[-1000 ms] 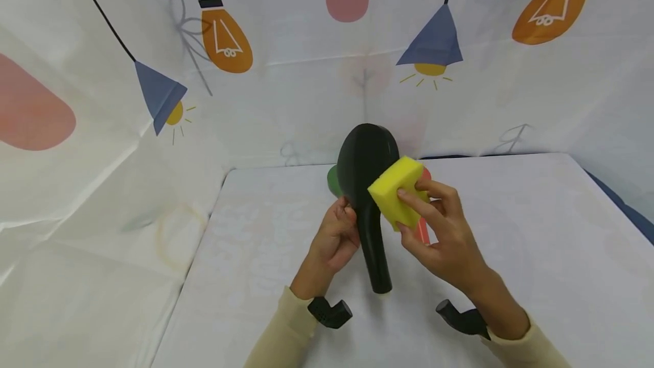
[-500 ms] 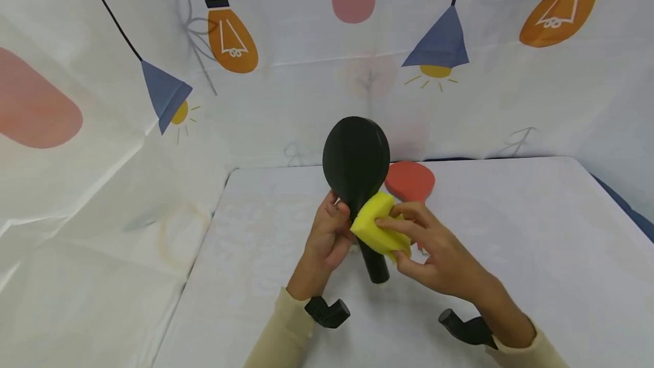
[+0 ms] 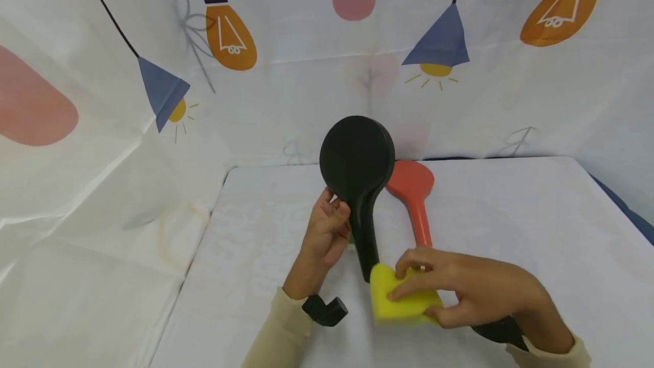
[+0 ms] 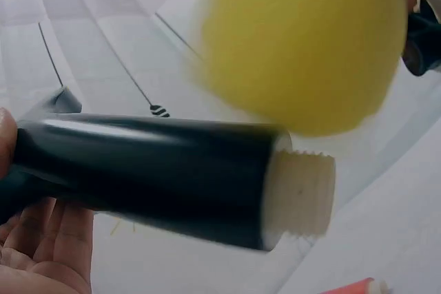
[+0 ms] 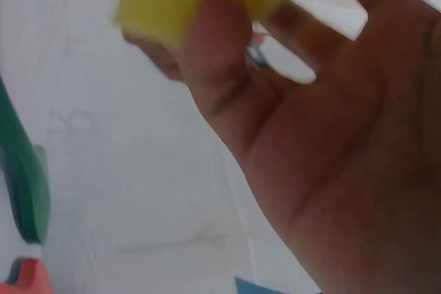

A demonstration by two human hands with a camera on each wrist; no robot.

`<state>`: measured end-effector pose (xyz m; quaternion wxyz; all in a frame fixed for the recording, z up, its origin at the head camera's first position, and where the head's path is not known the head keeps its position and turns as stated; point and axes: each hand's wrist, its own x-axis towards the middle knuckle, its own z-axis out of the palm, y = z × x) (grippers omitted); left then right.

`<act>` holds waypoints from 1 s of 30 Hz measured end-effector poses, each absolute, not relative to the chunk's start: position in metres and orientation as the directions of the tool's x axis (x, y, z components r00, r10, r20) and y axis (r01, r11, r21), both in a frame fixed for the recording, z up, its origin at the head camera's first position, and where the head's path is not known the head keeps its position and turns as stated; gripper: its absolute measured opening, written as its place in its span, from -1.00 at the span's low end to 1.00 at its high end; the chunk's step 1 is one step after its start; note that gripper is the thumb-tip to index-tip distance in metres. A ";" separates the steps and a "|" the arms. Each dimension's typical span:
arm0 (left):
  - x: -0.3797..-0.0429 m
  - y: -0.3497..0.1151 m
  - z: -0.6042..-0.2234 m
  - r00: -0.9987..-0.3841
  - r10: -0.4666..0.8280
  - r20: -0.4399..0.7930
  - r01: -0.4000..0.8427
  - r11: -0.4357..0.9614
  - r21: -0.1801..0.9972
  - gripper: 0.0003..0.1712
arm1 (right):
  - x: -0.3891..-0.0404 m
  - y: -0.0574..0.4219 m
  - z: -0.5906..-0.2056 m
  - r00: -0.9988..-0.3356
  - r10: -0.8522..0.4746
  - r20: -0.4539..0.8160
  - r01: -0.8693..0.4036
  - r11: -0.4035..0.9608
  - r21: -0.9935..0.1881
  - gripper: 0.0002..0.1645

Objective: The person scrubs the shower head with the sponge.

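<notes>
A black handheld shower head (image 3: 357, 158) stands upright above the table, its round head at the top. My left hand (image 3: 323, 231) grips it around the neck, thumb toward the front. A pale threaded end (image 4: 303, 191) sticks out of its handle in the left wrist view. By the bottom of that handle is a yellow sponge (image 3: 403, 300), pinched between the thumb and fingers of my right hand (image 3: 475, 288). The sponge (image 4: 303, 39) looks blurred and large in the left wrist view, overlapping the handle's end.
Behind the black one, a red shower head (image 3: 411, 178) lies on the white table (image 3: 511, 214). A green handled thing (image 5: 27, 191) shows at the left of the right wrist view. A printed white sheet (image 3: 306, 95) hangs behind the table.
My right hand has slid the sponge down from beside the round head, along the handle, to its lower end. The shower head has turned and shifted slightly left in my left hand.
</notes>
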<state>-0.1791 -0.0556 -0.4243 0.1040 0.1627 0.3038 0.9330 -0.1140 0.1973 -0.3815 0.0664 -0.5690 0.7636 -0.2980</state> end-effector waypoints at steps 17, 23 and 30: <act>-0.181 -0.056 -0.429 -0.882 0.373 0.288 -0.101 -0.747 0.657 -0.35 | -0.121 0.208 -0.371 -0.436 -0.565 0.700 -0.896 0.195 -0.400 -0.53; -0.179 -0.053 -0.430 -0.883 0.418 0.212 -0.143 -0.672 0.726 -0.36 | -0.132 0.193 -0.378 -0.469 -0.396 0.790 -0.847 0.455 -0.275 -0.41; -0.177 -0.049 -0.432 -0.867 0.463 0.184 -0.184 -0.641 0.745 -0.42 | -0.137 0.180 -0.387 -0.487 -0.417 0.768 -0.791 0.583 -0.186 -0.44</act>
